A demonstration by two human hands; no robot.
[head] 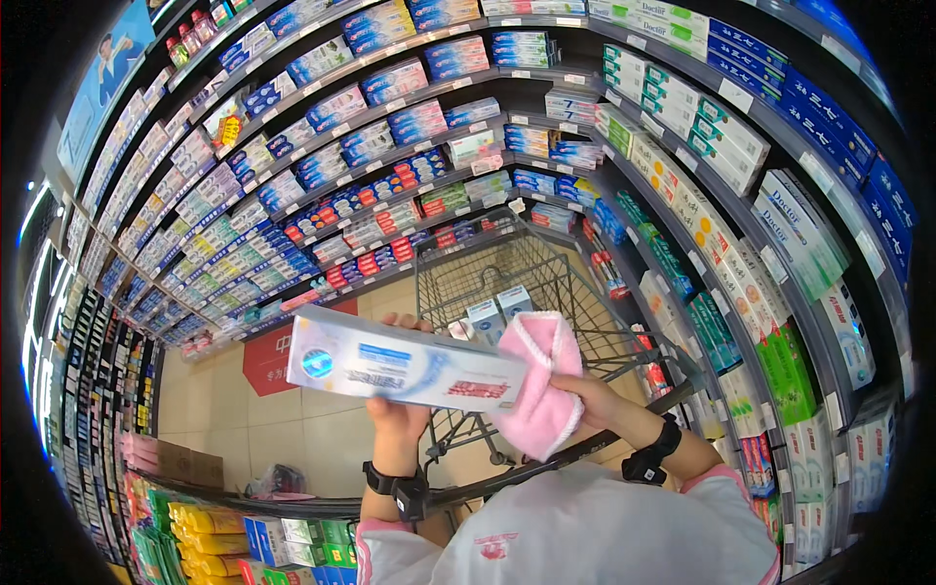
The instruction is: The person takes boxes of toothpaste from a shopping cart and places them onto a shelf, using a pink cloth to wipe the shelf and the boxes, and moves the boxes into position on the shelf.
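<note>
My left hand (pixel 398 420) grips a long white toothpaste-type carton (pixel 417 365), its thumb below and fingertips showing over the far edge. The carton bears blue and red print and a shiny round blue seal. My right hand (pixel 589 398) holds a folded pink cloth (pixel 545 380) with a white stitched edge, which overlaps the carton's right end. Whether the cloth touches the carton, I cannot tell. Beyond both hands is a grey wire shopping cart (pixel 614 314) with two light-coloured boxes (pixel 485 322) in it, partly hidden behind the carton and cloth.
Shelves of toothpaste cartons (pixel 365 142) curve ahead, with more on a right-hand shelf (pixel 731 285). The cart's handle (pixel 563 457) crosses just before my body. At lower left are cardboard boxes (pixel 186 468) and yellow packs (pixel 212 545). A red floor sign (pixel 274 365) lies on the tiles.
</note>
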